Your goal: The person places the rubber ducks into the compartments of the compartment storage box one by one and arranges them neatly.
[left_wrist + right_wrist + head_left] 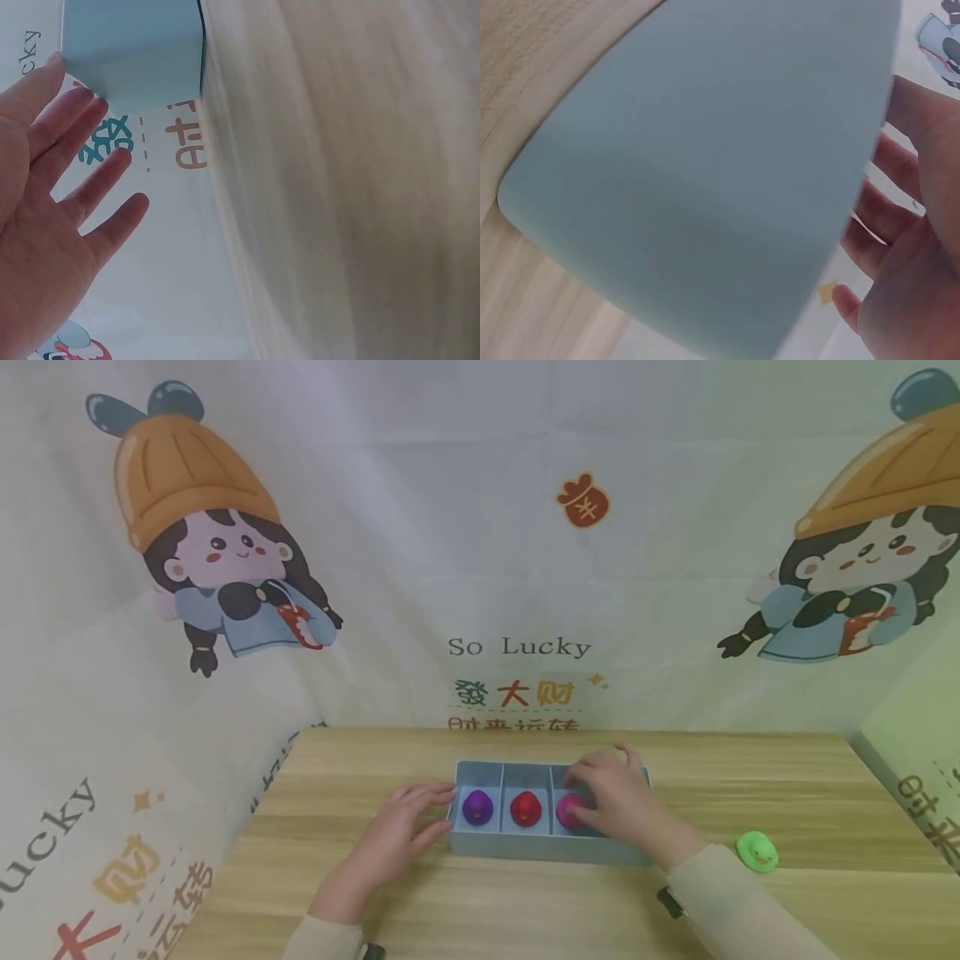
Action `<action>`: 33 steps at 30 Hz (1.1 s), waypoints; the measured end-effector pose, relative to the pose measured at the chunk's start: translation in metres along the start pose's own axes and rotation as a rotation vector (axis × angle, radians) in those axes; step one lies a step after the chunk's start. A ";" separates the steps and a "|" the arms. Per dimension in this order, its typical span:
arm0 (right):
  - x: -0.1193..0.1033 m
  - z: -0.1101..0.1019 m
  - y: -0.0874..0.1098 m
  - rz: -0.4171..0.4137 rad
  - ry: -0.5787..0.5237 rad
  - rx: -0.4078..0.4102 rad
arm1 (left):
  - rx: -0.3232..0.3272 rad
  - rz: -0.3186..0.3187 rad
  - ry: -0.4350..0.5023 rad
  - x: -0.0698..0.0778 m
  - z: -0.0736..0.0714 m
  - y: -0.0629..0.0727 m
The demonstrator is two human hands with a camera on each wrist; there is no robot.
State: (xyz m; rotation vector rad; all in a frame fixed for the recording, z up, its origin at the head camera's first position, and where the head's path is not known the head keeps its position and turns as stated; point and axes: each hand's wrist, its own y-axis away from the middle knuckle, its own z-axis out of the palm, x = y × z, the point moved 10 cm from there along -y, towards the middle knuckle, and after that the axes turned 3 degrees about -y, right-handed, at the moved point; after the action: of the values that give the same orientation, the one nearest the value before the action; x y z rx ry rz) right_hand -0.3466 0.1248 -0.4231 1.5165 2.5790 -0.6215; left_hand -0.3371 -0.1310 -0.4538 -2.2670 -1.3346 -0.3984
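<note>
In the head view a blue-grey divided box [547, 848] sits on the table. A purple toy duck [477, 808] lies in its leftmost compartment and a red toy duck [526, 809] in the one beside it. My right hand [618, 797] reaches into the box from the right, thumb and fingers about a pink toy duck [567, 811] that they partly cover. The right wrist view hides these fingertips behind the box wall. My left hand [405, 827] has its fingers extended, with fingertips at the box's left end, as the left wrist view also shows.
A green toy duck [757, 852] lies on the wooden table [525, 910], right of the box and beyond my right wrist. Behind the table's far edge hangs a printed cloth [420, 568], and more of it stands along both sides.
</note>
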 end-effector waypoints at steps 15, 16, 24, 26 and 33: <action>-0.006 -0.035 0.022 -0.059 0.011 0.178 | 0.000 -0.002 0.004 0.000 0.001 0.002; -0.005 -0.035 0.023 -0.060 0.010 0.177 | -0.002 -0.003 0.002 0.000 0.000 0.002; 0.001 -0.037 0.033 -0.084 0.003 0.194 | -0.008 0.002 0.001 -0.001 0.001 0.003; 0.002 -0.040 0.037 -0.093 0.002 0.222 | -0.009 0.002 -0.004 -0.001 0.002 0.003; 0.011 -0.052 0.053 -0.108 0.049 0.294 | -0.001 0.006 0.005 0.000 0.000 0.003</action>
State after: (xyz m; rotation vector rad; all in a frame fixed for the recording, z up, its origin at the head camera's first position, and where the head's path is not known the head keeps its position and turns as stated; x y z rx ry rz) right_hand -0.2997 0.1762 -0.3947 1.4894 2.7174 -1.0279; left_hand -0.3347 -0.1323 -0.4548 -2.2688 -1.3254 -0.4031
